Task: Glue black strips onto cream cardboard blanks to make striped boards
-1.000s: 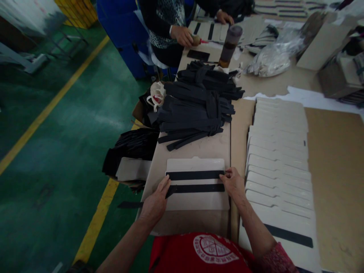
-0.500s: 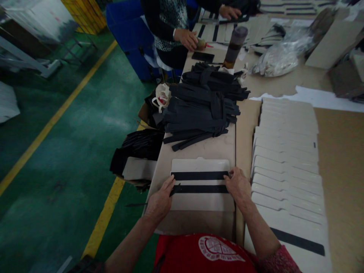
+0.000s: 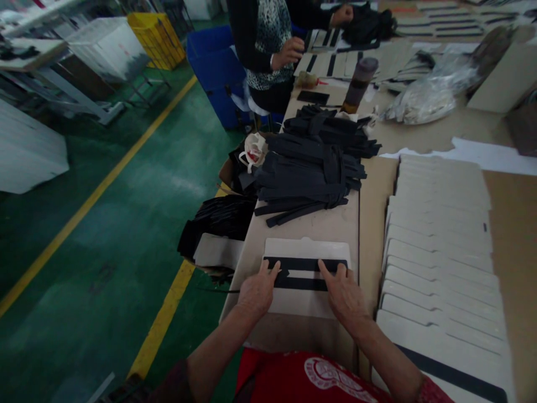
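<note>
A pale flat panel (image 3: 300, 305) lies before me, crossed by an upper black strip (image 3: 300, 264) and a lower black strip (image 3: 304, 283). My left hand (image 3: 257, 291) presses two spread fingertips on the upper strip's left end. A thin dark strip-like piece (image 3: 283, 275) sticks out from under this hand, its tail showing on the other side; the grip is partly hidden. My right hand (image 3: 346, 291) rests spread fingertips on the upper strip's right part, holding nothing. Beyond the panel lies a tied bundle of black strips (image 3: 306, 173).
Overlapping pale panels (image 3: 436, 268) are laid out on the right, the nearest with a black strip (image 3: 453, 372). Cartons of black material (image 3: 222, 218) stand beside the table on the left. Farther off are a bottle (image 3: 359, 84), a plastic bag (image 3: 428, 101) and a co-worker (image 3: 268, 45).
My fingertips have moved inward from the upper strip's ends and spread on top of it. The view has shifted left. The co-worker's hand has come off the small squeeze bottle.
</note>
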`<action>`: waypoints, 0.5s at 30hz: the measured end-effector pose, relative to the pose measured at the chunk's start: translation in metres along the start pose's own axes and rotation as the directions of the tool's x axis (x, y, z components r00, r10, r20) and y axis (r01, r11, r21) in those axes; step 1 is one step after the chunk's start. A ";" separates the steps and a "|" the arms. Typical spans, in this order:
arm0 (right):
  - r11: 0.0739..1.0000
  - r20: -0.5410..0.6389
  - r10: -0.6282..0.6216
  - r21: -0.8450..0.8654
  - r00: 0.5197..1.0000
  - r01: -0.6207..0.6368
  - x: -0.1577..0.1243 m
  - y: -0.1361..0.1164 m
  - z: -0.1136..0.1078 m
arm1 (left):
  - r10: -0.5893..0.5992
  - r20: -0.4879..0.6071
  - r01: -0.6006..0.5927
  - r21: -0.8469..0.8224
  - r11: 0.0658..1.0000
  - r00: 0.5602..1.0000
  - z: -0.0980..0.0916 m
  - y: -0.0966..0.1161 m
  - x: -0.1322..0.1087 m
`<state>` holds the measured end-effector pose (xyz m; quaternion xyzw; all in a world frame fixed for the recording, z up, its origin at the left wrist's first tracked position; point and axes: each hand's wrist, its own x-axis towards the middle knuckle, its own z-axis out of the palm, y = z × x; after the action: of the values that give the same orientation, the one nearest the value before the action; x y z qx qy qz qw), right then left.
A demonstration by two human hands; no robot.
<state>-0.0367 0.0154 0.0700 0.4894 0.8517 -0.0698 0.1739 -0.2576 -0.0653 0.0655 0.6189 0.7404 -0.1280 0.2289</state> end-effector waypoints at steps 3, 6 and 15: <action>1.000 -0.006 -0.008 -0.026 1.000 0.008 -0.001 0.000 0.004 | -0.005 0.000 0.005 0.033 0.999 1.000 0.004 0.002 0.001; 1.000 -0.014 0.014 0.014 1.000 -0.013 -0.003 0.005 0.010 | -0.001 -0.004 0.001 0.040 0.999 1.000 0.006 0.002 0.001; 0.978 -0.127 0.137 0.175 0.982 -0.114 -0.005 0.021 0.032 | -0.003 -0.049 -0.002 -0.109 0.994 0.999 0.006 -0.008 -0.003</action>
<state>-0.0088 0.0129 0.0435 0.5588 0.8202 -0.0954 0.0769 -0.2640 -0.0722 0.0605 0.6082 0.7519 -0.0722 0.2440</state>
